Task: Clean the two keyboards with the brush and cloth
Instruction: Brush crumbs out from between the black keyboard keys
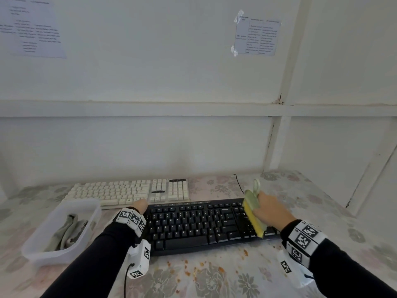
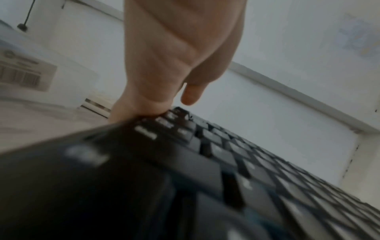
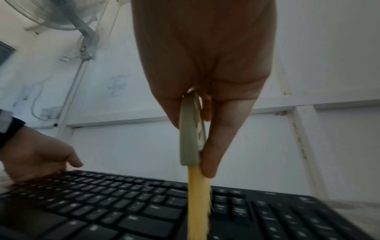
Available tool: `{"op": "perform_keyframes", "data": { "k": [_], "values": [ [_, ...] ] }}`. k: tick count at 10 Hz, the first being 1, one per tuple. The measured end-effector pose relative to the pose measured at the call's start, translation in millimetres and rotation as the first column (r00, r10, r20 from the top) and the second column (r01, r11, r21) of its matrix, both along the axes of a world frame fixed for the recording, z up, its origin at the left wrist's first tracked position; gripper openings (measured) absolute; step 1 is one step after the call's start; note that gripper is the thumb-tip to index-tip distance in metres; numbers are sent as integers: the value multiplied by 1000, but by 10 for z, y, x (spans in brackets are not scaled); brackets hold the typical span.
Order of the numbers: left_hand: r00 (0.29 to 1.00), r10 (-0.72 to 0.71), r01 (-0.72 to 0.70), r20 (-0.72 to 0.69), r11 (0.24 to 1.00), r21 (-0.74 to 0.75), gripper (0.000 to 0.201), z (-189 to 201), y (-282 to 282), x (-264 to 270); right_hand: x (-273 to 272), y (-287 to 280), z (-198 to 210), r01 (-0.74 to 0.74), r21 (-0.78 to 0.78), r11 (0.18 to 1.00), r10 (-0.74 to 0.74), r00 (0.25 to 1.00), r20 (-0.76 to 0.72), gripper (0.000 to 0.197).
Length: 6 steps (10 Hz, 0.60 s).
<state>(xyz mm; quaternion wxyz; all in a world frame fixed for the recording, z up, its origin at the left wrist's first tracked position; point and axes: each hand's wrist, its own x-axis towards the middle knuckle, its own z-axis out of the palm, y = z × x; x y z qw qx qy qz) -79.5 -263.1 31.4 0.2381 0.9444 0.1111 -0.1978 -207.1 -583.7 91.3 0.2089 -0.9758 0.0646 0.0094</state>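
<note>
A black keyboard [image 1: 204, 224] lies in front of me, with a white keyboard [image 1: 129, 192] behind it to the left. My left hand [image 1: 140, 206] grips the black keyboard's far left corner; in the left wrist view the thumb [image 2: 144, 107] presses on the corner keys [image 2: 168, 123]. My right hand [image 1: 270, 209] holds a brush [image 1: 252, 201] by its green handle [image 3: 190, 139]. Its yellow bristles [image 3: 197, 203] touch the keys between the main block and the number pad. A grey cloth [image 1: 66, 231] lies in a clear plastic tub [image 1: 43, 252] at the left.
Orange crumbs [image 1: 199, 265] are scattered on the floral table cover [image 1: 236, 282] in front of the black keyboard. A thin black cable [image 1: 238, 183] runs behind it. White walls stand close behind and to the right. A wall fan [image 3: 51, 14] hangs high at the left.
</note>
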Motion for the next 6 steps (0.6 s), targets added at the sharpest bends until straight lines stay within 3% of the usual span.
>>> {"op": "perform_keyframes", "data": {
  "k": [1,2,3,4,6],
  "values": [
    [925,370,-280,82,813,-510,34,-138,81,64,-40,233,100,-116,130,985,99,986,133,41],
    [892,448,-320,61,720,-615,35,-239,122,159,-73,501,166,-226,167,960,176,947,270,53],
    [852,523,-352,-12,556,-753,33,-184,100,71,-80,754,119,-264,216,940,181,922,343,43],
    [865,502,-314,-26,499,-808,36,-116,68,-68,-108,921,7,-283,266,921,180,918,354,28],
    [879,476,-253,-16,439,-862,35,-203,113,-174,-281,886,-212,-191,186,964,154,969,195,27]
  ]
}}
